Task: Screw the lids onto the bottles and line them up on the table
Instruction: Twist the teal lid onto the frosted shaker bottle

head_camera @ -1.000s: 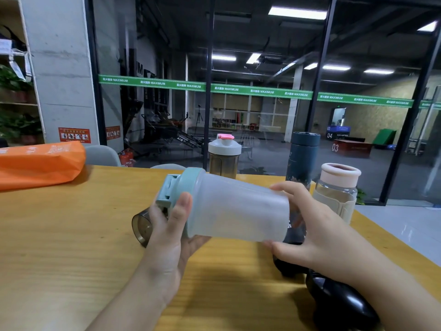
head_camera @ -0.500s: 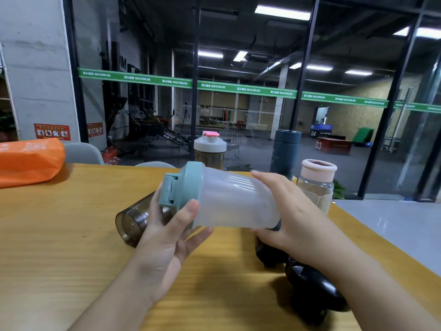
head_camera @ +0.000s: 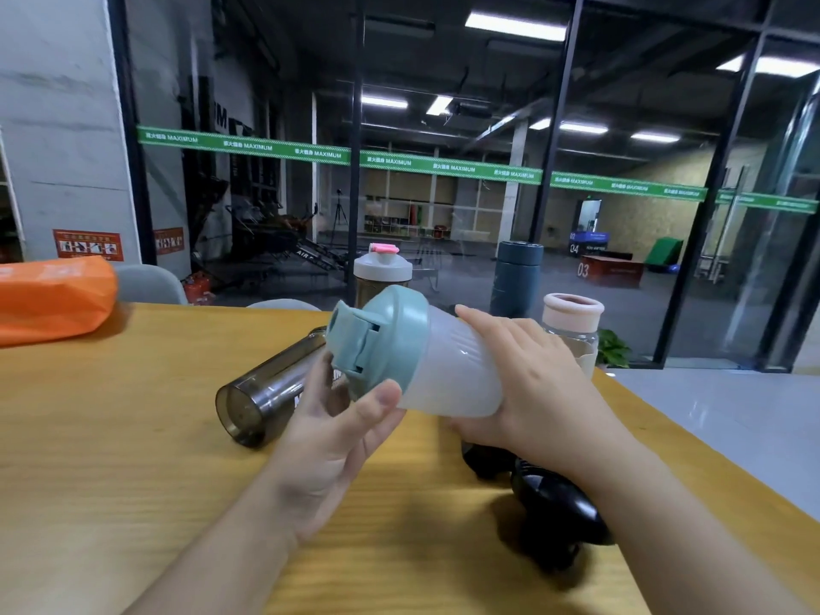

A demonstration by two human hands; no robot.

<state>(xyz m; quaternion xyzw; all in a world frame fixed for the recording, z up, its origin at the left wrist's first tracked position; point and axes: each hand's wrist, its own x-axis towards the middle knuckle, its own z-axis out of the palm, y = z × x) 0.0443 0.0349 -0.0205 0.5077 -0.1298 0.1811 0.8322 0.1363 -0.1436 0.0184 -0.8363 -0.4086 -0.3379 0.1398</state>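
Frosted bottle (head_camera: 452,375) — perhaps near-horizontal — teal lid (head_camera: 390,339) pointing left.

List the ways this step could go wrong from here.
1. The frosted bottle is held tilted in the air; the left hand grips only the teal lid, so a cross-threaded lid may seem tight.
2. The smoky bottle lies on its side right behind the left hand; a knock might roll it.
3. Black lids lie under the right forearm near the table edge and could be swept off.
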